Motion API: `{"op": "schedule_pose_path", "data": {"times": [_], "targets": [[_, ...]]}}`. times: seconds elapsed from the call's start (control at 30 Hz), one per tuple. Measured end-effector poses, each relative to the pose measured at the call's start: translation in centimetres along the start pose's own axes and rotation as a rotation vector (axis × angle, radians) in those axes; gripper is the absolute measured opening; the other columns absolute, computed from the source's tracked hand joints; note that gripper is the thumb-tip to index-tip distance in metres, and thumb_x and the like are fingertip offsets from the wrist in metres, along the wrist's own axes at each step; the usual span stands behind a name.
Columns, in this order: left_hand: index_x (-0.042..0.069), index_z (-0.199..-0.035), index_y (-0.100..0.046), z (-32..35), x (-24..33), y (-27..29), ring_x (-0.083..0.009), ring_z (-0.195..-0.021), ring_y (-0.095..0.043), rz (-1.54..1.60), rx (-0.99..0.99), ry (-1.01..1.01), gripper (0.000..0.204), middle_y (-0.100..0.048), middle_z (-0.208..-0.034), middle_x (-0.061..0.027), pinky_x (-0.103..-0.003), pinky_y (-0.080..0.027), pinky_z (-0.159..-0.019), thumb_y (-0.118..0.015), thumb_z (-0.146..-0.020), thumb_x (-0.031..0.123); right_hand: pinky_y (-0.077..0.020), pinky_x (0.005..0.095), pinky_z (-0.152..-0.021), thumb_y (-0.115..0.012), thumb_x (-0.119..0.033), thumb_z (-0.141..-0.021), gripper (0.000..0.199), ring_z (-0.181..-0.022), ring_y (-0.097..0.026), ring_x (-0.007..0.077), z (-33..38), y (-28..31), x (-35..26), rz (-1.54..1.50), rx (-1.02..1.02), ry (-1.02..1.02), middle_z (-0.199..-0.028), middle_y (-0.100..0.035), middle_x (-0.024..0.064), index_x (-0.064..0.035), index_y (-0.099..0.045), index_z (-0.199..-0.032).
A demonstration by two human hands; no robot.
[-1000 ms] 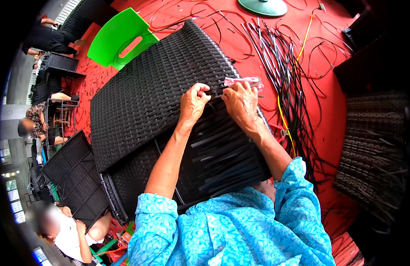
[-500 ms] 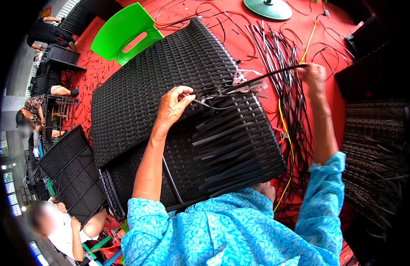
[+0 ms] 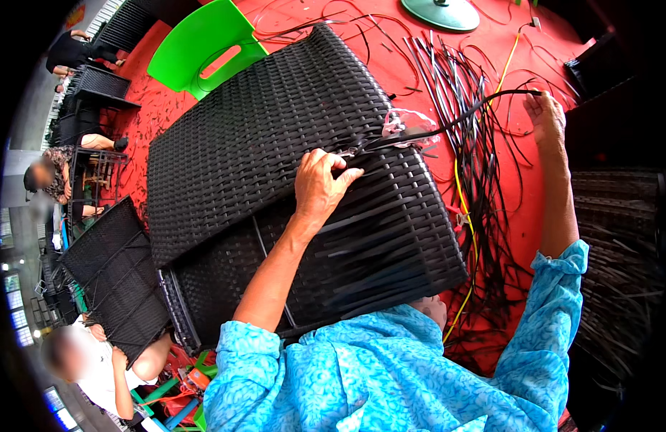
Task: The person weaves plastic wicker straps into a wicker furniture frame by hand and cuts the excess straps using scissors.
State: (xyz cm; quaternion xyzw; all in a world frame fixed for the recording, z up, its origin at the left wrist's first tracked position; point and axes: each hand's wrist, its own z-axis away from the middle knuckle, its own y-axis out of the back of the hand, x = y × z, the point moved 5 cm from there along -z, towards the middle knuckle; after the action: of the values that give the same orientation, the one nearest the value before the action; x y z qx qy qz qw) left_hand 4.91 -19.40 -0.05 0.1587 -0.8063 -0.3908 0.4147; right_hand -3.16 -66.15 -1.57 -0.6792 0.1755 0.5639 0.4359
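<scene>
A black woven wicker panel [image 3: 254, 137] lies tilted in front of me, with many loose strip ends [image 3: 369, 230] fanned over its nearer section. My left hand [image 3: 322, 183] rests at the overlapping edge of the weave, fingers curled down; what lies under the fingertips is hidden. A long black plastic strip [image 3: 470, 113] runs from beside that hand out to the right in a slack curve. Its far end is pinched by my right hand [image 3: 547, 119], raised over the floor. Crumpled clear-pink plastic [image 3: 405, 126] sits at the panel's right edge, close to the strip.
A bundle of black strips [image 3: 477, 194] and a yellow cord [image 3: 457, 180] lie on the red floor [image 3: 516, 237] at the right. Beyond the panel stands a green plastic chair [image 3: 203, 47]. Another woven piece [image 3: 614, 237] is far right. Several people work at the left.
My left hand has moved right and nearer the strip's root. My right hand has swung outward to the right with the strip end, and the strip has gone from taut to curved.
</scene>
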Motion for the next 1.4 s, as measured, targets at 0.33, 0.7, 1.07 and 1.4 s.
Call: {"op": "schedule_pose_path", "data": {"times": [0.33,0.7,1.07,1.4], "targets": [[0.003,-0.065,-0.043,2.9,3.8,-0.9,-0.0290,-0.063,-0.046,-0.070,0.090,-0.195,0.010,-0.043,-0.064,-0.0108,-0.038,-0.041,-0.058,-0.052,-0.064,0.000,-0.0503,0.0278,-0.070,-0.057,-0.007,-0.083,0.009,-0.072,-0.057,0.0144,3.7,-2.5,3.5,-0.462,-0.125,-0.356,-0.080,-0.060,0.0057,-0.0019,-0.056,-0.091],[0.003,-0.087,-0.064,5.2,6.1,2.8,-0.0171,-0.084,-0.060,0.386,-0.527,-0.044,0.020,-0.064,-0.089,-0.0076,-0.027,-0.047,-0.072,-0.068,-0.073,0.017,-0.0519,0.0294,-0.070,-0.057,-0.006,-0.083,0.009,-0.072,-0.060,0.0174,-0.1,3.9,1.5,-0.474,-0.097,-0.105,-0.087,-0.063,0.0121,0.0001,-0.056,-0.090],[0.006,-0.086,-0.066,-1.3,-2.7,2.4,-0.0118,-0.066,-0.054,0.080,-0.082,0.051,0.012,-0.058,-0.077,-0.0029,-0.024,-0.044,-0.060,-0.065,-0.074,0.008,-0.0502,0.0371,-0.078,-0.058,-0.005,-0.082,0.025,-0.081,-0.061,0.0229,-0.4,8.5,1.9,0.007,0.188,-0.098,-0.094,-0.058,0.0124,-0.0042,-0.048,-0.105],[0.015,-0.083,-0.066,-1.1,-3.4,-0.3,-0.0173,-0.079,-0.050,0.140,-0.099,0.148,0.014,-0.054,-0.080,0.0004,-0.030,-0.042,-0.074,-0.069,-0.069,0.016,-0.0439,0.0248,-0.063,-0.059,-0.031,-0.084,0.031,-0.069,-0.054,0.0098,16.6,-10.9,6.3,0.890,-0.639,-0.056,-0.076,-0.062,0.0027,-0.0027,-0.063,-0.097]]}}
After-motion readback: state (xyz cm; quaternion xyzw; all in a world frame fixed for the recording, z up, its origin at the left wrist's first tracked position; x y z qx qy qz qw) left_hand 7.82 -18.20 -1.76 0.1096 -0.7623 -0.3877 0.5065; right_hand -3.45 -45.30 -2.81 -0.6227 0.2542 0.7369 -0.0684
